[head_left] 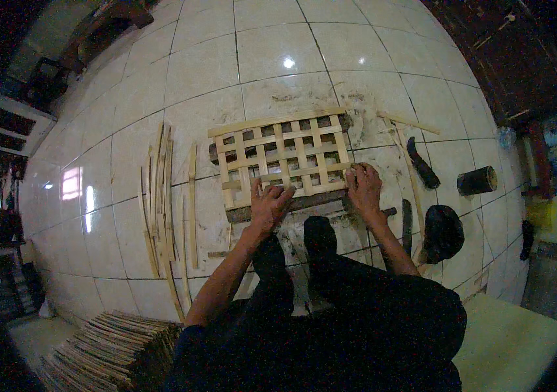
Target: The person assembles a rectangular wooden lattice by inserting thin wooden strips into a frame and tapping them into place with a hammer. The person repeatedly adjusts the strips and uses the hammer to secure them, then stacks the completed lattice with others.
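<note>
A lattice of pale, flat bamboo strips (281, 154), woven crosswise with square gaps, lies in front of me on a dark, rough block (317, 198). My left hand (270, 206) is at its near edge, fingers bent over the lower strips and thumb toward the right. At the near right corner, my right hand (365, 188) closes its fingertips on the strip ends. Exactly which strip each hand grips is hard to make out. Beneath the weave, the block shows through the gaps.
Long loose bamboo strips (158, 196) lie on the tiled floor to the left. A stack of bundled slats (105, 349) stands at lower left. On the right are a dark curved piece (422, 163), a dark cylinder (477, 181), a black rounded object (443, 232) and thin strips (415, 123).
</note>
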`<state>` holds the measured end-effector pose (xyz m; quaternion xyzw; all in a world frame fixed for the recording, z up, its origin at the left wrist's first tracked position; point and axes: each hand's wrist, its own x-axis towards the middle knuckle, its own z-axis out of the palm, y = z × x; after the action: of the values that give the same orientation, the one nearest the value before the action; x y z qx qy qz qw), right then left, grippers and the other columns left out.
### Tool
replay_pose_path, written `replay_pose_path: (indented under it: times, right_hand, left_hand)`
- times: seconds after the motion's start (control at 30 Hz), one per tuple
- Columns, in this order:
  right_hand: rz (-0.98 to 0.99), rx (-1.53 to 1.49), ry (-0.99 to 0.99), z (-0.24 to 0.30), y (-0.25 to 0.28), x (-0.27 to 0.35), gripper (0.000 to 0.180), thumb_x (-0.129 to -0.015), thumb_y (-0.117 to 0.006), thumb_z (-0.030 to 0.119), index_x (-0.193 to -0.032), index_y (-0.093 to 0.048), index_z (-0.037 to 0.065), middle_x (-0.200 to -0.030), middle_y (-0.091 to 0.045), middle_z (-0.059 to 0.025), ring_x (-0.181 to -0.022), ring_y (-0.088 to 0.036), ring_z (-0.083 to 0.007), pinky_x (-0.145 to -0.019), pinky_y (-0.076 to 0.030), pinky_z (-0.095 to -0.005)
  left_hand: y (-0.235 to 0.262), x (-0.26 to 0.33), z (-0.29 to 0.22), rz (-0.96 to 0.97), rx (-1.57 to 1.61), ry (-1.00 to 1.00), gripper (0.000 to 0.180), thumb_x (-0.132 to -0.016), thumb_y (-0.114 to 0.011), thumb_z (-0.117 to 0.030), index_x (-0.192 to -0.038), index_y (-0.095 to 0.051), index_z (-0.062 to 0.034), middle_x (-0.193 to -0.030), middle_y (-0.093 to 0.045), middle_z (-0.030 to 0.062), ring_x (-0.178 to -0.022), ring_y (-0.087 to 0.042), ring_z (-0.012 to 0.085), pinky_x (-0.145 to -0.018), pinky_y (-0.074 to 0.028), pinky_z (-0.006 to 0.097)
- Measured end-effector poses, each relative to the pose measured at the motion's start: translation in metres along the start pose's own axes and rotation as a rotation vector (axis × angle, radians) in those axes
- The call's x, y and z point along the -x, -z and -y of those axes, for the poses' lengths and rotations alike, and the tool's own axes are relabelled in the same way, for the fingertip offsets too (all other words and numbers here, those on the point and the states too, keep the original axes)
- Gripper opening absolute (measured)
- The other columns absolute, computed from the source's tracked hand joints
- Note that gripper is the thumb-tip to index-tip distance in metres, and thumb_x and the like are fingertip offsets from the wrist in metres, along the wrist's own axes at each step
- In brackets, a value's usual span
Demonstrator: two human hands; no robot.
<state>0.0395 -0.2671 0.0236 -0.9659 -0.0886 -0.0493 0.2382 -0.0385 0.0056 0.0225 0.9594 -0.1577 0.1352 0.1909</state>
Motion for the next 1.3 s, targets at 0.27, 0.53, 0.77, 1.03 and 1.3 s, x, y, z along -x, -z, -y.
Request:
replay_pose_path:
  times: [0.27, 0.53, 0.77, 1.03, 1.3]
  right_hand:
    - [-0.437, -0.457, -0.255, 0.029, 0.055, 0.013, 0.032, -0.099, -0.040, 0.024, -0.117, -0.051, 0.000, -0.111, -0.051, -0.0186, -0.108, -0.047, -0.0320, -0.097, -0.037, -0.0416]
    - [-0.352, -0.514, -0.299, 0.007, 0.036, 0.007, 0.032, -0.100, -0.039, 0.022, -0.111, -0.055, -0.003, -0.104, -0.054, -0.0198, -0.098, -0.051, -0.0330, -0.088, -0.040, -0.0434]
    - [-0.131, -0.219, -0.200, -0.040, -0.006, 0.012, 0.035, -0.099, -0.041, 0.024, -0.124, -0.049, 0.000, -0.115, -0.055, -0.0224, -0.109, -0.051, -0.0379, -0.094, -0.041, -0.0434]
    - [-0.079, -0.342, -0.235, -0.018, 0.002, 0.044, 0.037, -0.100, -0.039, 0.022, -0.130, -0.046, 0.002, -0.124, -0.054, -0.0219, -0.114, -0.053, -0.0358, -0.096, -0.041, -0.0420]
    - [-0.072, -0.338, -0.189, -0.027, -0.006, 0.046, 0.044, -0.100, -0.039, 0.031, -0.135, -0.043, 0.003, -0.130, -0.052, -0.0181, -0.118, -0.051, -0.0319, -0.099, -0.039, -0.0385]
  left_hand:
    - [0.082, -0.070, 0.014, -0.173, -0.047, -0.081, 0.039, -0.079, -0.067, -0.019, -0.117, -0.060, -0.0217, -0.078, -0.058, 0.0032, -0.078, -0.057, 0.0233, -0.085, -0.041, 0.046]
    - [0.142, -0.106, 0.002, -0.136, -0.057, -0.159, 0.045, -0.082, -0.065, -0.021, -0.126, -0.057, -0.0235, -0.085, -0.057, 0.0065, -0.079, -0.056, 0.0243, -0.078, -0.040, 0.042]
    - [0.032, -0.021, -0.013, 0.002, -0.177, -0.119, 0.064, -0.077, -0.068, -0.016, -0.136, -0.046, -0.0306, -0.097, -0.056, 0.0073, -0.092, -0.053, 0.0248, -0.087, -0.034, 0.047]
    - [0.002, 0.000, -0.007, 0.076, 0.063, -0.051, 0.063, -0.080, -0.062, -0.011, -0.137, -0.045, -0.0327, -0.099, -0.056, 0.0076, -0.096, -0.054, 0.0262, -0.095, -0.027, 0.048]
    - [-0.027, 0.005, 0.001, 0.038, 0.006, -0.027, 0.059, -0.079, -0.064, -0.019, -0.135, -0.047, -0.0298, -0.112, -0.051, 0.0134, -0.108, -0.049, 0.0321, -0.096, -0.031, 0.050]
